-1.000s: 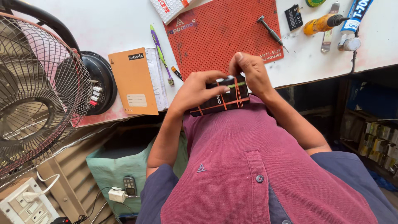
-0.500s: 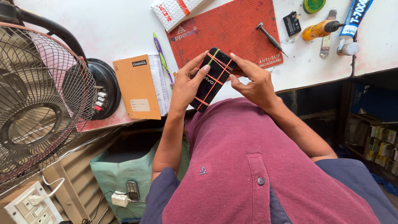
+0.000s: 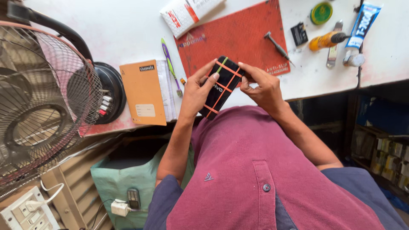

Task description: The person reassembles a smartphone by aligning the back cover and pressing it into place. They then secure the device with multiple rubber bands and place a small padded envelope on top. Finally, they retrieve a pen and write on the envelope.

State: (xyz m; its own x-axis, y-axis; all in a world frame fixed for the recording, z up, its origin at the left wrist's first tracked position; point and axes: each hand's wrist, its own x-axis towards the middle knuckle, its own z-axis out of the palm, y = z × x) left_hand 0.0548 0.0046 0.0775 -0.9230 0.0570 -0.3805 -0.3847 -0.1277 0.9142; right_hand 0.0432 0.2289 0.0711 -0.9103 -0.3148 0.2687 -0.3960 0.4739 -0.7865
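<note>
Black phone [image 3: 221, 87] with orange bands, clasped between closed left-hand fingers [image 3: 207, 79] and right-hand fingers [image 3: 249, 70].

The lower end of the black phone [image 3: 221, 87] is hidden behind the left hand [image 3: 197, 91]. The table fan [image 3: 38, 106] is cut off at 9 o'clock, the white packet [image 3: 185, 12] at 12 o'clock. Items on the shelf [image 3: 390, 157] at 3 o'clock are too dim to be told.

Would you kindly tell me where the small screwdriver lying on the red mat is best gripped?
Grip the screwdriver at its thicker dark handle, the upper-left end, coming from above. It lies flat and diagonal on the red mat, tip toward the lower right, with bare mat on both sides.
</note>
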